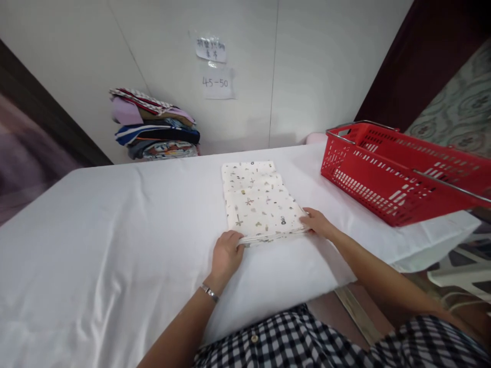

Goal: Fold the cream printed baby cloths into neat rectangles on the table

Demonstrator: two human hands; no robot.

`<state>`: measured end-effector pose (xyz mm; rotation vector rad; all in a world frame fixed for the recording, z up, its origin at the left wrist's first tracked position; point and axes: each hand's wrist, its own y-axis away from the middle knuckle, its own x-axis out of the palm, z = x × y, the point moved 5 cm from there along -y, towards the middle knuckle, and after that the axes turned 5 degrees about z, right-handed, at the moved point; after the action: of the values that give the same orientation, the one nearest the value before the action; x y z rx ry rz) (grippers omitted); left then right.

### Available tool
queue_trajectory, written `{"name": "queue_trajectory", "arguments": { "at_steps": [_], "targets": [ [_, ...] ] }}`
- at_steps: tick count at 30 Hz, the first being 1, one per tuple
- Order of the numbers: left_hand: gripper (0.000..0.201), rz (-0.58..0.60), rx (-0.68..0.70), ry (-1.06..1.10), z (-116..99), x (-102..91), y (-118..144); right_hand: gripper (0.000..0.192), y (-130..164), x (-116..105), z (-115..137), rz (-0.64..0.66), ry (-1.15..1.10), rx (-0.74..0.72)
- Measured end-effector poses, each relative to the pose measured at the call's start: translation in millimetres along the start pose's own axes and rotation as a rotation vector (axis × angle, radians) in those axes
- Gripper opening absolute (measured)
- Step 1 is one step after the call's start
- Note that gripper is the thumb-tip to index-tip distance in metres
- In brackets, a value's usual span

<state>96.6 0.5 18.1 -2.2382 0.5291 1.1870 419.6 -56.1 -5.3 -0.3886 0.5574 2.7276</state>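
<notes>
A folded white cloth (255,199) with a small scattered print lies on the white-covered table, several layers showing along its near edge. My left hand (227,255) is closed on the near left corner, thumb and fingers pinching the layers. At the near right corner, my right hand (317,223) grips the same cloth, its fingertips partly tucked under the edge. The cloth rests mostly flat, with a crease across its upper part.
A red plastic basket (364,174) with metal handles stands at the table's right side. Behind the far left edge rises a pile of folded clothes (157,128). Two paper notes (217,83) are taped to the wall. A wrinkled white tablecloth (126,245) covers the table.
</notes>
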Motion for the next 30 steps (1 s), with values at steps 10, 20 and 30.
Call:
{"name": "queue_trajectory", "arguments": {
  "at_steps": [10, 20, 30],
  "targets": [
    [0.022, -0.055, -0.03, 0.007, 0, -3.8, 3, 0.062, 18, -10, 0, -0.079, 0.498, -0.073],
    [0.011, -0.098, -0.148, -0.047, 8, -4.4, 10, 0.067, 22, -3, 2, -0.087, 0.831, -0.045],
    [0.02, 0.009, -0.255, -0.172, 52, -41.2, 3, 0.072, 50, 55, 1, -0.004, 0.519, -0.091]
  ]
}}
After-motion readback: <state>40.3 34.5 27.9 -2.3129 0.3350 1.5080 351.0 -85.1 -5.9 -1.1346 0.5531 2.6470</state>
